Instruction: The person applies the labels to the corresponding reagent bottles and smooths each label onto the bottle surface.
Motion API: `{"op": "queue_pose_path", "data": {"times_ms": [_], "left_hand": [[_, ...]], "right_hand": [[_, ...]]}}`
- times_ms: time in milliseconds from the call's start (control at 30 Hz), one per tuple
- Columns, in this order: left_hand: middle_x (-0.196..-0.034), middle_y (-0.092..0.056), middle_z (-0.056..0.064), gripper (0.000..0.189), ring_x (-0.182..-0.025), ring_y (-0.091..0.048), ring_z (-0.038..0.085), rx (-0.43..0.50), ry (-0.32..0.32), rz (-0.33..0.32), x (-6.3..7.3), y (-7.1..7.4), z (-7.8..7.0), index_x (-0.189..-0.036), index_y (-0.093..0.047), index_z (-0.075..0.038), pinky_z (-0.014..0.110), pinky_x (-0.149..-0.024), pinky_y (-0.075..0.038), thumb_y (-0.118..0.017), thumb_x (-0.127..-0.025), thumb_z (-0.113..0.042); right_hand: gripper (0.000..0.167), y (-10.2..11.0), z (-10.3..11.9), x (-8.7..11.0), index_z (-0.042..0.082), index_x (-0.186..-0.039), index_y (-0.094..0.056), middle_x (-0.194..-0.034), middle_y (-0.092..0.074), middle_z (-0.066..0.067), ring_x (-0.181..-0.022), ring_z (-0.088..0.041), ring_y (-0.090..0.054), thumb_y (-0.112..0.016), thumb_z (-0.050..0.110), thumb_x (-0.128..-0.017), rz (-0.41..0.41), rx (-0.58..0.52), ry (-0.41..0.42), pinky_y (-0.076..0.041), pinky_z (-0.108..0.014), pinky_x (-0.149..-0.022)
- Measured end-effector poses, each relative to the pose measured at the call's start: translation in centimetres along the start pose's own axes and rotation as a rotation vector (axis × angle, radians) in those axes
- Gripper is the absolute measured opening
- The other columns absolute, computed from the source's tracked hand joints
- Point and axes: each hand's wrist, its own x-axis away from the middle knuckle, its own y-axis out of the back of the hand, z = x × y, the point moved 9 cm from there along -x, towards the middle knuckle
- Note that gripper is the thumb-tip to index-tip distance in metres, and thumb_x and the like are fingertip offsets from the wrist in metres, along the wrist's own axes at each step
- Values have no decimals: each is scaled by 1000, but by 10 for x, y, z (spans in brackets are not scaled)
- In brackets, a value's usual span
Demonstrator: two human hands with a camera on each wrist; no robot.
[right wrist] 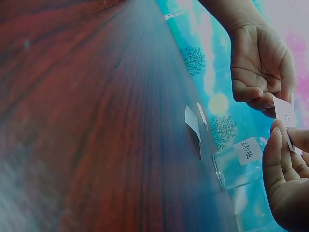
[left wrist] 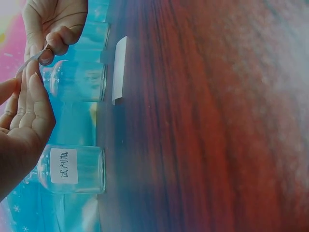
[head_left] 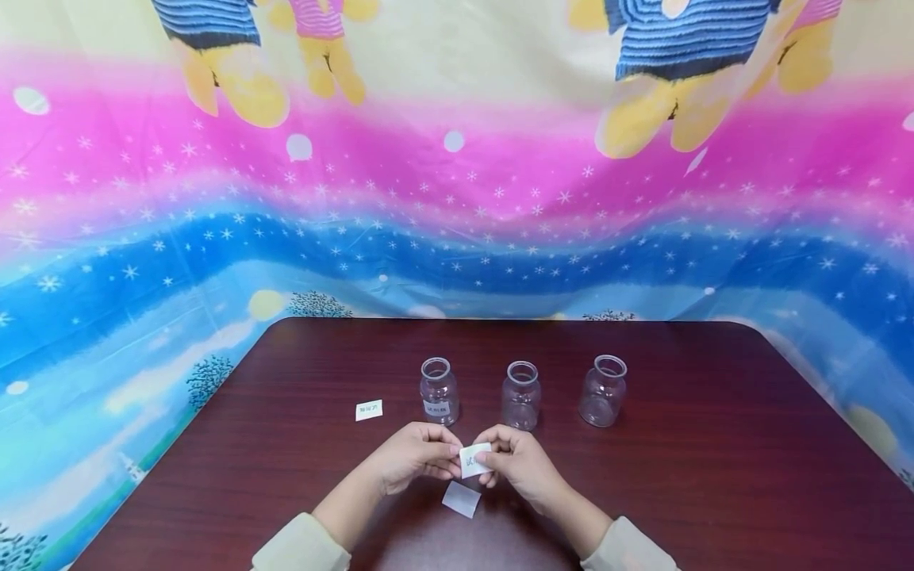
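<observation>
Both hands meet over the table in front of the glass jars, with a small white printed label [head_left: 471, 461] between them. My right hand [head_left: 524, 469] pinches the label, its thumb lying across the printed face. At the label's opposite edge, my left hand [head_left: 417, 460] pinches it between thumb and fingertips; the right wrist view shows this label [right wrist: 284, 112] spanning both sets of fingertips. Just beyond the left hand stands a glass jar [head_left: 439, 388] bearing a similar label [left wrist: 63, 166]. A blank whitish slip [head_left: 461, 500] lies on the table below the hands.
Two unlabelled open glass jars, a middle one [head_left: 522, 396] and a right one [head_left: 603, 392], stand in line with the labelled jar. Another printed label [head_left: 369, 410] lies flat on the dark wooden table [head_left: 300, 476] at left. A patterned curtain [head_left: 457, 198] hangs behind the table.
</observation>
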Motion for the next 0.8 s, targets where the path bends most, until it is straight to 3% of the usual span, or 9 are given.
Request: {"op": "queue_pose_path", "data": {"times_ms": [367,533,700,800], "left_hand": [[-67,-59,6,18,-61,-58,13,-32,5,-42,0,-2,-1,-87,-53,11,25,-59,-47,-55,-78,-4],[-69,-59,6,19,-64,-59,14,-36,-17,-36,-1,-5,-3,-88,-53,12,27,-62,-48,-55,-79,-5],[-70,-60,7,20,-64,-59,14,-38,-27,-22,-2,-9,-4,-90,-52,14,29,-64,-48,-54,-80,-4],[-71,-61,8,21,-64,-59,13,-47,-31,-17,-2,-11,-3,-91,-52,15,31,-65,-48,-55,-80,-3]], "right_hand": [[21,1,-4,0,-17,-92,-48,-63,-49,-4,-50,-13,-53,-55,-5,-77,-27,19,-12,-43,-20,-47],[22,7,-5,0,-14,-93,-49,-66,-51,-5,-55,-15,-51,-57,-3,-76,-109,82,-18,-45,-24,-50],[26,17,-2,3,-8,-93,-49,-74,-53,-5,-64,-15,-50,-63,1,-72,-227,211,-8,-45,-25,-54],[24,18,-1,5,-7,-89,-52,-76,-55,-7,-65,-13,-50,-65,2,-71,-233,251,12,-42,-21,-54]]}}
